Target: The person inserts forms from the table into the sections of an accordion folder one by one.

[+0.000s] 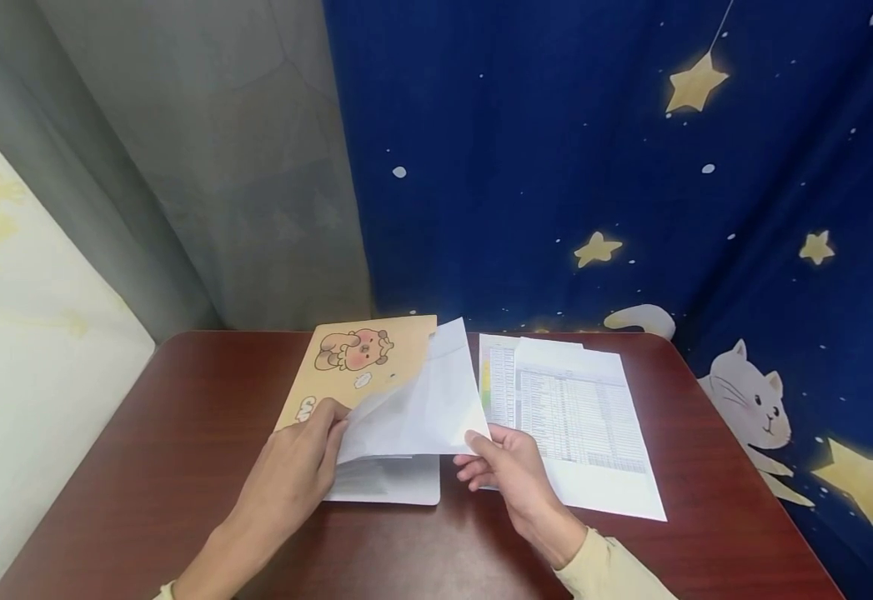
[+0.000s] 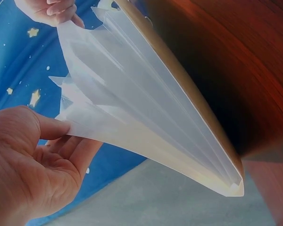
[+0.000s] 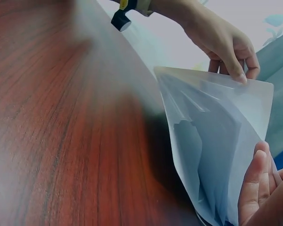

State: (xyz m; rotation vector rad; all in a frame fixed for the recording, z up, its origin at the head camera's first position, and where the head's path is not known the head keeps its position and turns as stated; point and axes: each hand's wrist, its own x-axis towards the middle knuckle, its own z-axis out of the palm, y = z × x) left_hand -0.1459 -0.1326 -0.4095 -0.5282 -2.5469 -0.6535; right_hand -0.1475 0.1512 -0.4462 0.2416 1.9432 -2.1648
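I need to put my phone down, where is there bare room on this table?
Bare wood lies on the table left of the folder, and along the near edge. The middle is crowded: left hand and right hand lift the folder's cover, printed sheets fill the right.

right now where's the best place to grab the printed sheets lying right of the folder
Take the white printed table sheets at their near right corner, coming from the right side of the dark red wooden table: they lie flat, and that corner sits clear of both hands.

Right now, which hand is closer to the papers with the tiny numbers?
Right. The right hand overlaps the printed sheets' near left edge; the left hand is across the folder, farther away.
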